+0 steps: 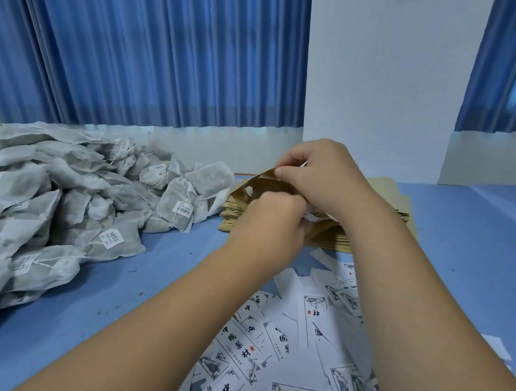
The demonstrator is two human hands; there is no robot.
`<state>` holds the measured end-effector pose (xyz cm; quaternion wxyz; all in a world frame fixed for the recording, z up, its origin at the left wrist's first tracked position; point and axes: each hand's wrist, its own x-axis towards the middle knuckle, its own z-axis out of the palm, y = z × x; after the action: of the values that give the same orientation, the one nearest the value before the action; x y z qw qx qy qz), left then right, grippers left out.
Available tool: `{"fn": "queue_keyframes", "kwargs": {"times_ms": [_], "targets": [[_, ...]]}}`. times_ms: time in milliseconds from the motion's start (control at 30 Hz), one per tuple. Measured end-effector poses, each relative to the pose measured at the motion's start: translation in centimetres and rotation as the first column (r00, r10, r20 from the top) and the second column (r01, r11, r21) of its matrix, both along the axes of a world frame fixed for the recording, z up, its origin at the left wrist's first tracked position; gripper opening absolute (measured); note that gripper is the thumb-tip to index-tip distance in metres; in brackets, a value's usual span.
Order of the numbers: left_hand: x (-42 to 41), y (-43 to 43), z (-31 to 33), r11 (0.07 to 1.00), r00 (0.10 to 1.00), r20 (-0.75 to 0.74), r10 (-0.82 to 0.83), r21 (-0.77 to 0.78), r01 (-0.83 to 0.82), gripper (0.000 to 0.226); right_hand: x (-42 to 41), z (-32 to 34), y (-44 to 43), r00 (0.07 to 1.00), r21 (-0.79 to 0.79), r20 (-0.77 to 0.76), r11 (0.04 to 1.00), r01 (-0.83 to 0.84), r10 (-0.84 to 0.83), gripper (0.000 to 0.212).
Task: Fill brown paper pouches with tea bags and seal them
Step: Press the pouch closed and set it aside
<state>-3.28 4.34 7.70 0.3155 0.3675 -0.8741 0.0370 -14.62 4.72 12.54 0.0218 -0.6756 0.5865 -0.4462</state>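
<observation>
Blue cloth covers the table [157, 280], and all places below are given from the stack of flat brown pouches [382, 205] that lies on it. On the near side of the stack, white printed paper slips [284, 351] lie scattered and overlapping. Directly above the stack's left part both hands meet on one brown pouch [260, 183], which is lifted and bent open. The right hand [323, 175] pinches the upper edge of this pouch between thumb and forefinger. The left hand [267, 223] is curled tightly against the lower part of the pouch; I cannot tell what its fingers hold, only a small white edge shows beside them. To the left of the stack lies a big heap of grey-white tea bags [65, 198] with strings and tags. Behind the stack stands a white wall [383, 81], with blue curtains [138, 47] on both sides.
</observation>
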Motion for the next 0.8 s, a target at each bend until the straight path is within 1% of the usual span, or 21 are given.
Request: {"fn": "queue_keyframes", "kwargs": {"times_ms": [33,100,167,233,300,367,433,500,533,600,667,700,733,800], "targets": [[0.2,0.0,0.0,1.000,0.999,-0.038,-0.020,0.003,0.020,0.020,0.0,0.0,0.0,1.000,-0.004,0.005,1.000,0.001,-0.001,0.018],[0.2,-0.2,-0.1,0.999,0.999,-0.031,-0.009,0.035,0.011,0.018,0.2,0.1,0.1,1.000,-0.012,0.008,1.000,-0.002,0.002,0.018],[-0.4,-0.7,-0.2,0.996,0.996,0.042,0.078,0.042,-0.080,0.018,0.5,0.0,0.1,1.000,-0.011,-0.006,1.000,-0.006,0.006,0.017],[-1.2,-0.8,-0.1,0.985,0.978,0.119,0.174,-0.018,-0.173,0.013,0.9,0.0,0.1,1.000,-0.006,-0.027,1.000,-0.010,0.010,0.017],[-1.8,-0.9,0.0,0.976,0.966,0.146,0.214,-0.072,-0.205,0.007,1.1,0.1,0.1,0.999,-0.004,-0.053,1.000,-0.002,0.002,0.016],[-2.3,-1.3,0.0,0.974,0.966,0.133,0.221,-0.076,-0.213,0.010,1.1,0.2,0.1,0.998,-0.010,-0.066,1.000,0.010,-0.011,0.016],[-2.3,-1.8,0.1,0.971,0.963,0.121,0.240,-0.012,-0.240,0.004,1.1,0.2,0.2,0.998,-0.016,-0.055,1.000,0.005,-0.006,0.017],[-1.9,-2.2,-0.1,0.968,0.966,0.118,0.230,0.078,-0.240,0.019,1.2,0.1,0.3,0.999,-0.014,-0.045,1.000,0.004,-0.005,0.016],[-1.6,-2.2,-0.1,0.968,0.973,0.101,0.208,0.121,-0.219,0.017,1.2,0.1,0.3,0.999,-0.016,-0.046,1.000,0.009,-0.010,0.015],[-0.7,-1.8,0.2,0.974,0.987,0.014,0.159,0.164,-0.159,0.007,1.5,0.2,0.4,0.995,-0.037,-0.093,0.999,0.032,-0.036,0.014],[0.4,-0.8,0.8,0.979,0.991,-0.080,0.104,0.182,-0.089,0.015,2.1,0.6,0.7,0.980,-0.104,-0.179,0.992,0.066,-0.084,0.015],[0.9,-0.1,1.2,0.986,0.991,-0.114,0.070,0.157,-0.051,0.021,2.4,0.9,0.9,0.974,-0.152,-0.206,0.986,0.069,-0.100,0.016],[1.5,0.6,1.3,0.996,0.989,-0.147,0.021,0.087,-0.009,0.022,2.8,1.1,1.1,0.969,-0.202,-0.220,0.977,0.064,-0.109,0.017],[2.9,2.0,1.3,0.987,0.975,-0.203,-0.089,-0.146,0.060,0.017,3.8,1.7,1.7,0.964,-0.295,-0.233,0.954,0.056,-0.129,0.018]]}}
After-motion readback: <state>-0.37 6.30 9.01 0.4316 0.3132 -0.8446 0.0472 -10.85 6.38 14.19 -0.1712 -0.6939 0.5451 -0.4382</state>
